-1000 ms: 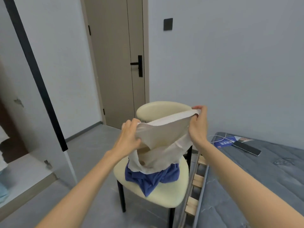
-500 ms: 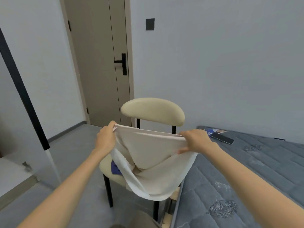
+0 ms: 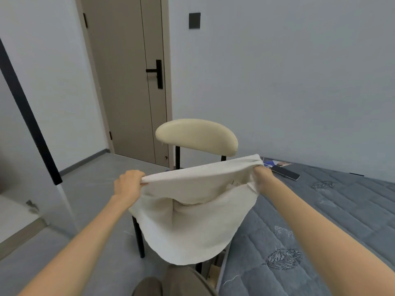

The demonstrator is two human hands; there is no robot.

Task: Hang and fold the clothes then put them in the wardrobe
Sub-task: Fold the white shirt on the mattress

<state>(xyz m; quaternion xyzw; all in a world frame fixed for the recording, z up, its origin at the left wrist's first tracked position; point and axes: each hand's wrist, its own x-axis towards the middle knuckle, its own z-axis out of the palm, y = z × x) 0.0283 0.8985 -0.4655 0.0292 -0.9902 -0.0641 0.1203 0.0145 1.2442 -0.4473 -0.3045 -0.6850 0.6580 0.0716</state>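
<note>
A cream-white garment (image 3: 192,212) hangs stretched between my two hands in front of the chair. My left hand (image 3: 127,185) grips its top edge at the left end. My right hand (image 3: 261,171) grips the top edge at the right end, with bunched cloth over its fingers. The cloth sags in a rounded fold below and hides the chair's seat. The wardrobe's dark-edged door (image 3: 27,116) stands at the far left.
A cream chair (image 3: 196,135) with black legs stands behind the garment. A grey quilted mattress (image 3: 320,221) lies to the right, with a dark phone (image 3: 285,173) and a leaflet at its far corner. A closed beige door (image 3: 126,77) is beyond. My knees show at the bottom.
Both hands have lifted the cream garment off the chair and pulled its top edge out wide. The blue cloth on the seat is now hidden behind it.
</note>
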